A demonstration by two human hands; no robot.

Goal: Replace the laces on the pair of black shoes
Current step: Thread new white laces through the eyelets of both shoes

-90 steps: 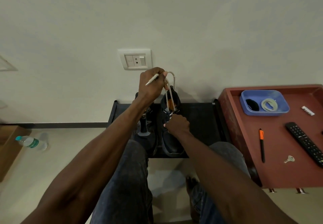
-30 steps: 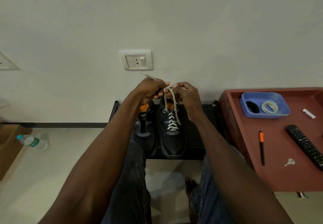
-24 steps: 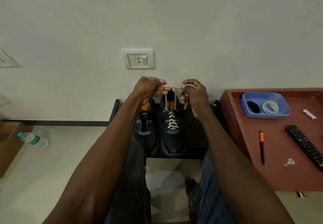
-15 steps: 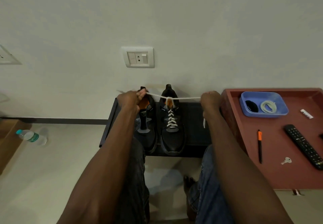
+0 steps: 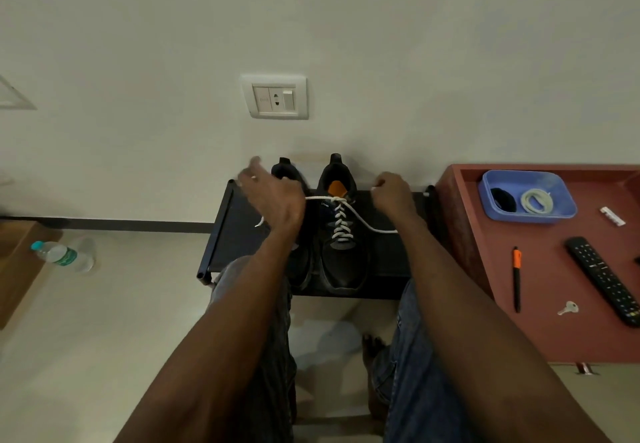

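Two black shoes stand side by side on a low black rack [image 5: 391,259] against the wall. The right shoe [image 5: 343,266] is laced with a white lace [image 5: 341,221], crossed into a knot at the top eyelets. One strand runs straight left under my left hand [image 5: 273,197], whose fingers are stretched out and blurred; the lace tip hangs below it. The other strand sags right and passes under my right wrist; my right hand [image 5: 393,193] is a fist with a bit of white lace at the knuckles. The left shoe [image 5: 301,269] is mostly hidden behind my left hand.
A red-brown table [image 5: 571,332] at the right carries a blue tub [image 5: 561,216] with a coiled black lace [image 5: 502,199] and a coiled white lace [image 5: 536,201], a pen [image 5: 516,276], a remote [image 5: 604,280] and a key [image 5: 568,308]. A water bottle [image 5: 59,254] lies on the floor at the left.
My hands crossed the lace ends above the right shoe, then pulled them apart sideways. Now both hands have moved back inward; the right strand has gone slack and my left fingers have spread.
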